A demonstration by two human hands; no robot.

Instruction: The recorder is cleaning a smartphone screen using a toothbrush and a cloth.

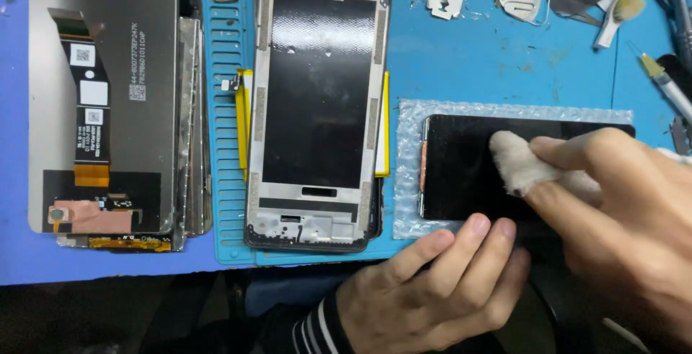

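Your right hand (620, 202) has its grip clamped on a white cloth (520, 163), pressed on the black screen panel (461, 174). Your left hand (440, 282) rests its fingertips on the panel's near edge, just below the cloth, grip apart.

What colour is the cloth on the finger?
The cloth is off-white, slightly grubby, seen in the head view against the black screen.

- Right hand (627, 217): cut off by the right and bottom edges; we see no wrist.
- Black panel (461, 166): its right part and lower edge are hidden under both hands and the cloth (522, 166).
- Left hand (440, 289): thumb not visible to us.
- Display stack (108, 102): top cut off by the edge.
- Tools (670, 29) at upper right: cropped, blurred; we cannot tell their kinds.
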